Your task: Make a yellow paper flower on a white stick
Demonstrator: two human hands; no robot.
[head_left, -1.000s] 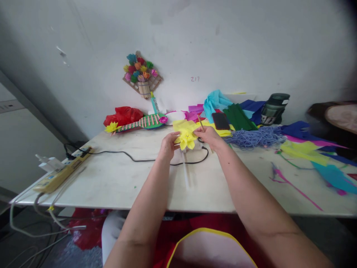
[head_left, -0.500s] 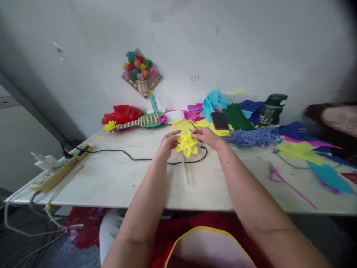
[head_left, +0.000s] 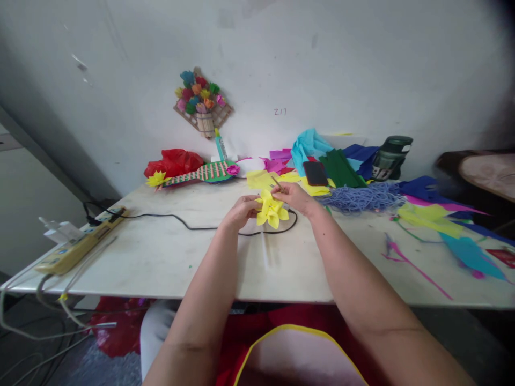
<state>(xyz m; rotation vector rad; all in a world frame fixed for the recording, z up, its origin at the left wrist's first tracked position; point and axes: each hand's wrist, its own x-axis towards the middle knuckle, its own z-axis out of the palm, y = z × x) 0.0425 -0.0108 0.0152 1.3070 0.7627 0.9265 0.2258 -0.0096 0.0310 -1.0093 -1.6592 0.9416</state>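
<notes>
Two hands were counted: one left hand [head_left: 242, 210], one right hand [head_left: 293, 198]. Two large yellow flowers [head_left: 272, 210] were tallied. Logged singly: thin stick [head_left: 278, 185], phone [head_left: 315, 173], bottle [head_left: 391, 159], power strip [head_left: 78, 245], glue tube [head_left: 219, 147], wall hanging [head_left: 205, 124]. Red plastic bags [head_left: 174, 162] were recorded as two.

The handwritten number 217 [head_left: 280, 112] stands on the pale wall [head_left: 341, 64] — its 2 resembles a Z. Print on the teal tube [head_left: 220, 149] — too small to read.
</notes>
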